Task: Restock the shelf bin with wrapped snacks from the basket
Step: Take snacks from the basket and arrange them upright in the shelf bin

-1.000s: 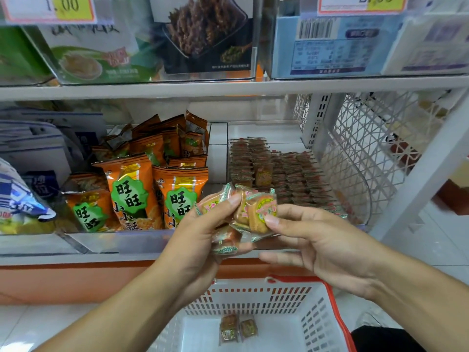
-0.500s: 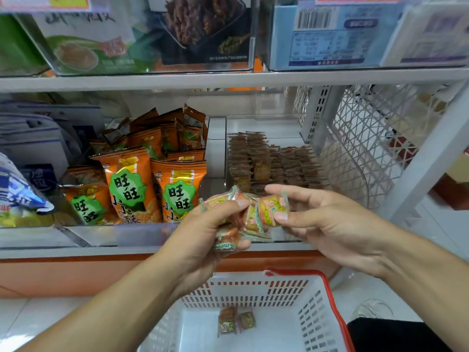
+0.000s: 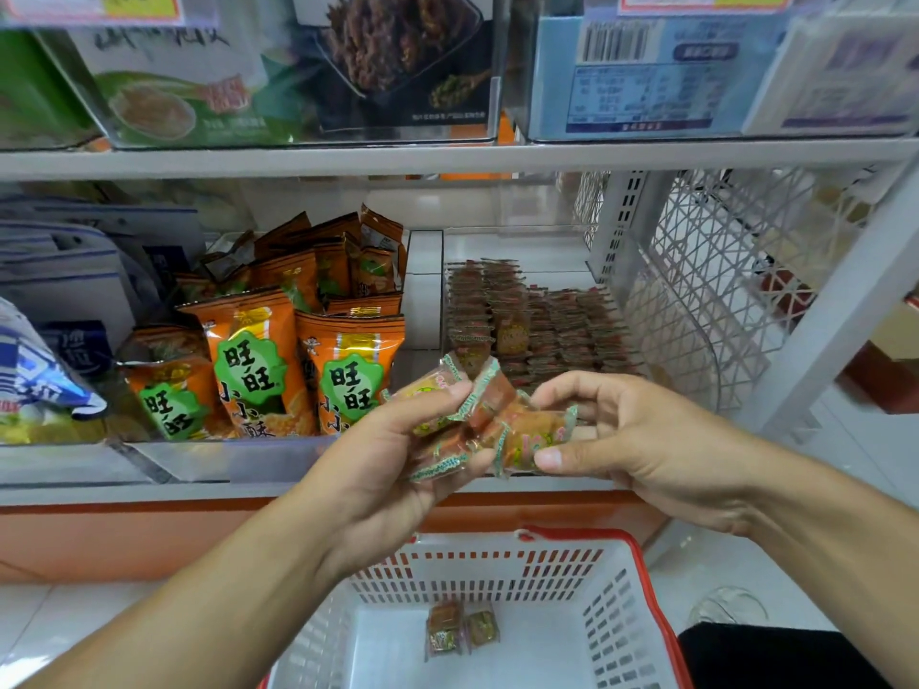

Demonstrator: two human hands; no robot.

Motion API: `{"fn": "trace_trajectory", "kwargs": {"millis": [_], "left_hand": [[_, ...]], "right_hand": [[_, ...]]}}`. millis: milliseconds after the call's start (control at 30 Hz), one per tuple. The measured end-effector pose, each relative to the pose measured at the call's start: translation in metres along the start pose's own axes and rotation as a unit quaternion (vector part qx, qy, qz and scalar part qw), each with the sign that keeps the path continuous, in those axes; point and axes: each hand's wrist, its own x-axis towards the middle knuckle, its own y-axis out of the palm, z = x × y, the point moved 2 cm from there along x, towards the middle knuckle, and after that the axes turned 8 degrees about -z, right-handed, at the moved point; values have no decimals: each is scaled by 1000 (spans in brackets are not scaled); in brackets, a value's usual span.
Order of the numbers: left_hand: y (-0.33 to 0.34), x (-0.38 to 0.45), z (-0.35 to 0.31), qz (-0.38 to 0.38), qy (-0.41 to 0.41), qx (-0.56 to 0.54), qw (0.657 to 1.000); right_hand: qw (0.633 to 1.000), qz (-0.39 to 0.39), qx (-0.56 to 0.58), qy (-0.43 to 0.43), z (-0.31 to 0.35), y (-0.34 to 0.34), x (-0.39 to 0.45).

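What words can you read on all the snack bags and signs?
"旺旺" in white on a green badge: on the orange snack bags in the left bin.
"小小酥" below it on the same bags, partly cut off.
Yellow price tags at the top: cropped, unreadable.
Blue box with a barcode: print too small.
Green box: writing blurred.
Wrapped snacks in the hands: print too small.

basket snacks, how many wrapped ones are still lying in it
2, side by side on the basket floor near its far wall: the left wrapped snack and the right wrapped snack. The near part of the basket is out of frame, so more may be hidden.
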Motion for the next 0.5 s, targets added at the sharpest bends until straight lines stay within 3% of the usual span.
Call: {"fn": "trace_trajectory", "kwargs": {"millis": [233, 500], "left_hand": [[-11, -3, -15, 88, -65, 115, 987], [-9, -5, -11, 80, -35, 136, 987]], "right_hand": [[989, 82, -91, -81, 5, -3, -3], [981, 112, -130, -89, 3, -4, -4]]}}
